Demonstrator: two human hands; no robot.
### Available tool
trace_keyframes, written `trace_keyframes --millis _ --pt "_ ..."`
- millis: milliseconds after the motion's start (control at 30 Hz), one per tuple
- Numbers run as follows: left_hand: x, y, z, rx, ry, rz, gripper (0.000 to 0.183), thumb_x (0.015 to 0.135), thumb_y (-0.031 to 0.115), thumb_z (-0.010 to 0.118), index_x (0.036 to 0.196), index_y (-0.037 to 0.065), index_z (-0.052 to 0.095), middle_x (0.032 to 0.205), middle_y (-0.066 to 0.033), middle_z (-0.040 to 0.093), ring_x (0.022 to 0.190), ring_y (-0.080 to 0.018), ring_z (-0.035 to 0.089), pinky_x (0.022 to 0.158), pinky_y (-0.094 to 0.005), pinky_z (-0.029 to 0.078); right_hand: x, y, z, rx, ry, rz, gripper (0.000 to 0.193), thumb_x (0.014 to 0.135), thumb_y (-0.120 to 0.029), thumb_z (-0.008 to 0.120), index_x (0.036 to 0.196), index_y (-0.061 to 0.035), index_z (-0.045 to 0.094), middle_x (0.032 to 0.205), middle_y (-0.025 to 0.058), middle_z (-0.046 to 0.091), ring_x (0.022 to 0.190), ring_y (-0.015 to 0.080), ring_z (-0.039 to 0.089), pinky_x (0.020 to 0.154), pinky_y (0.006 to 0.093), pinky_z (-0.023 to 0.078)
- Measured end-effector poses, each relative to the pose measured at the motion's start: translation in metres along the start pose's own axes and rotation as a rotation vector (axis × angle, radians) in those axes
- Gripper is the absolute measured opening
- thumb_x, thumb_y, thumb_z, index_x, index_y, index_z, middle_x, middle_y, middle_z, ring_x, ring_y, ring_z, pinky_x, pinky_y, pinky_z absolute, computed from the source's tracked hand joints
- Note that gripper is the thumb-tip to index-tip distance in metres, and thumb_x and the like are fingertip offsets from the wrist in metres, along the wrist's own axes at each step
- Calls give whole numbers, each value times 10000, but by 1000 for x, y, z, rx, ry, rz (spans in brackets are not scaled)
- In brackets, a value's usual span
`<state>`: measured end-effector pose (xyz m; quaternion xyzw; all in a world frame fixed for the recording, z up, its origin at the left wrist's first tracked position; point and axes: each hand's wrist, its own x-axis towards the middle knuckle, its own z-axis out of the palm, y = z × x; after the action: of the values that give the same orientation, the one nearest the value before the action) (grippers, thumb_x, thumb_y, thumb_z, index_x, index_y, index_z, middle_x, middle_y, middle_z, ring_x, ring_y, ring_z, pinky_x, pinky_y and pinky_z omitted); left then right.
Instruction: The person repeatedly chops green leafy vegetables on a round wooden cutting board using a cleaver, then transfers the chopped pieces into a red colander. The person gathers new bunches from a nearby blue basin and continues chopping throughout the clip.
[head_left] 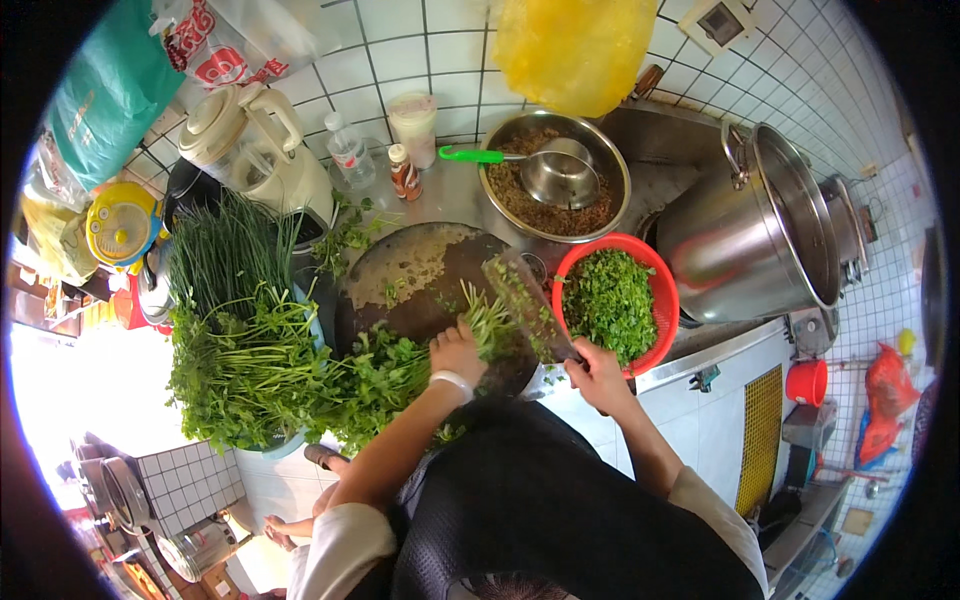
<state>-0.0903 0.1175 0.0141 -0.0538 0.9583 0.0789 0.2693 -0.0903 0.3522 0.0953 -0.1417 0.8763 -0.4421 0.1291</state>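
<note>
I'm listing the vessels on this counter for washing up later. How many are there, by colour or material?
Bare metal: 2, the big stockpot and the bowl of brown mince
Red: 1, the plastic basket of chopped greens
Cream: 1, the jug with handle
Total: 4

The right hand holds a cleaver; the left hand pins herbs.

Your leafy green herb bunch (470,325) lies across the round dark chopping board (425,285), stems pointing right. The broad cleaver (525,305) stands tilted on the board, blade flecked green, touching the stems.
</note>
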Motion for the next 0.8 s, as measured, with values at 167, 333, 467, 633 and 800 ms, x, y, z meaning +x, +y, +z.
trace_keyframes --millis 167,333,467,633,800 --pt "9 -40 5 88 108 -88 409 825 285 629 1073 1 470 1007 -148 588 948 -278 596 802 -403 483 13 -14 38 -353 -103 -245 171 802 -101 553 926 -37 455 748 179 595 631 386 599 593 492 471" --pt "15 -32 26 227 215 -90 220 872 155 500 1043 17 489 945 -131 595 874 -260 603 748 -380 484 47 -29 57 -561 -381 -234 159 812 -79 500 922 2 418 649 205 603 615 396 619 548 499 489" --pt "17 -33 35 173 282 -84 194 860 135 499 1024 33 498 913 -125 609 855 -252 620 729 -381 495 63 -10 88 -582 -393 -245 189 777 -41 506 913 37 402 606 238 589 582 407 615 519 489 487" --pt "-2 -48 -10 -117 125 -64 376 822 223 619 1076 -8 465 971 -185 619 906 -319 635 783 -408 514 62 19 106 -496 -316 -206 220 817 -77 515 974 36 411 589 233 575 553 419 594 506 499 475" --pt "33 -63 -85 -420 -23 -75 647 783 345 698 1201 -52 403 1118 -287 567 1052 -376 574 918 -421 468 40 13 59 -356 33 -232 200 879 -155 523 984 -10 434 563 228 548 515 429 568 470 512 459"
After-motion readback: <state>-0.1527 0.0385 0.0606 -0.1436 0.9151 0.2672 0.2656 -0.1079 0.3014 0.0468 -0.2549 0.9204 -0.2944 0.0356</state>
